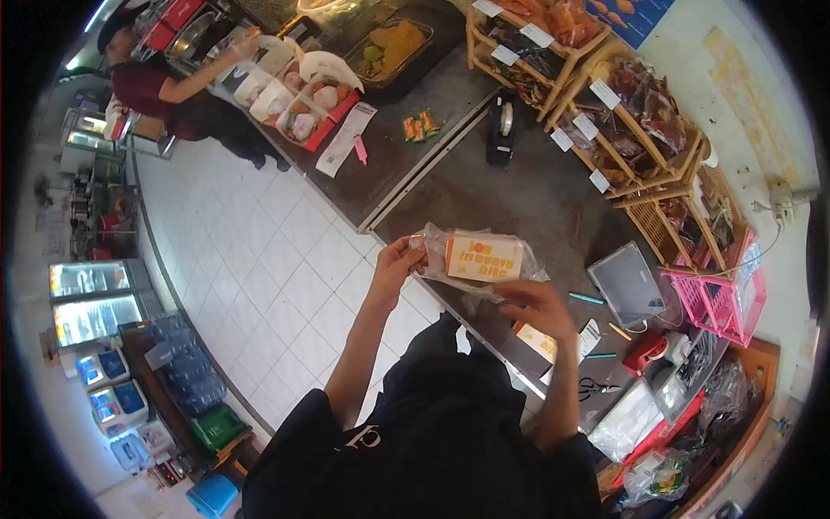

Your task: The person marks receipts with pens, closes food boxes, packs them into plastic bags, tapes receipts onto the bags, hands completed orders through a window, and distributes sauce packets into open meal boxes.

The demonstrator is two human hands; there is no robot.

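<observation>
your left hand [405, 262] pinches one edge of a clear bag [437, 259]; your right hand [536, 303] is at its lower right side, and i can't tell whether it grips the film. the printed box [484, 258], seemingly inside the bag, is well to the near side of the tape dispenser [501, 130]. to handle it well, i'd keep that pinch on the film, hold the box level and avoid squeezing its corners. it reads "joy in every bite". a second box [536, 341], farther nearward of the dispenser, bears similar lettering, partly covered. the white cards [605, 93] right of the dispenser are too small to read.
</observation>
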